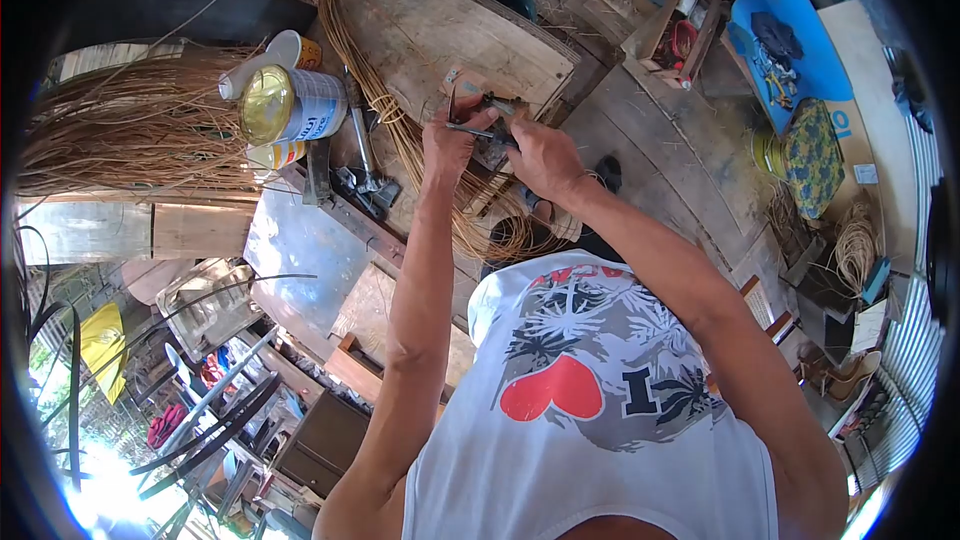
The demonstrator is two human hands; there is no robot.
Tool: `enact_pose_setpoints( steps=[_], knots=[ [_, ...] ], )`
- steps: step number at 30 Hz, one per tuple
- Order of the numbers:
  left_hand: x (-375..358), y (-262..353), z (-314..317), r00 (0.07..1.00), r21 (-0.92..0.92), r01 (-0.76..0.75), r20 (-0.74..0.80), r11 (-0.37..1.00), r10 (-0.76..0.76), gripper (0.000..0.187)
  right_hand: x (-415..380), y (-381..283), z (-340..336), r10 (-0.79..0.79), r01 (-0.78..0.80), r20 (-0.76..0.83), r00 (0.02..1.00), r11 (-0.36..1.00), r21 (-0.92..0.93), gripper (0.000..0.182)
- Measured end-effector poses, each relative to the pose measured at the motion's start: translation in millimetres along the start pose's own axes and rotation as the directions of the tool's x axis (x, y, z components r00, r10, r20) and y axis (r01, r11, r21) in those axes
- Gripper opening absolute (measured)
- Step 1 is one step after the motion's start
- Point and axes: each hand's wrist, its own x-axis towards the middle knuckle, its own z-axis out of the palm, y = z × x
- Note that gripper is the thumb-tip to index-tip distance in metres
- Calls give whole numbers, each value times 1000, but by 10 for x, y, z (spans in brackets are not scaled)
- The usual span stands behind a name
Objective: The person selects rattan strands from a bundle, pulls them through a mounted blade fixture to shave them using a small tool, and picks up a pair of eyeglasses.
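My right hand [545,158] is closed around the dark handle of what looks like a knife [482,133]. Its narrow blade points left, toward my left hand [448,147]. The fingers of my left hand are closed close to that blade; what they pinch is too small to name. Just beyond both hands lies a reddish-brown block [463,82] on a wide wooden board [430,25]. A tied bundle of thin brown vine strands [385,110] runs along the left of my left hand, and loose strands [505,238] curl below my hands.
Left of the bundle lies a hammer-like tool [362,145], with a large tin can [305,105] farther left. A heap of brown strands [130,125] fills the left side. To the right are a wooden box [682,35] and a blue container [825,60].
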Motion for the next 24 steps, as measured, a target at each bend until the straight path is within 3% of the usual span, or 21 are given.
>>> enact_pose_setpoints(
  steps=[4, 16, 24],
  knots=[
    [47, -68, -24, 1000, 76, -8, -25, 997, 9, 42, 19, 4, 10, -6, 7, 12, 1000, 1000, -22, 23],
    [15, -10, -20, 1000, -39, -11, 7, 999, 11, 41, 33, -66, -11, 44, -41, 38, 998, 996, -79, 26],
    [47, -21, -41, 999, -9, -37, 13, 999, 37, 43, 79, -32, -59, 11, -3, 109, 994, 997, -75, 24]
  ],
)
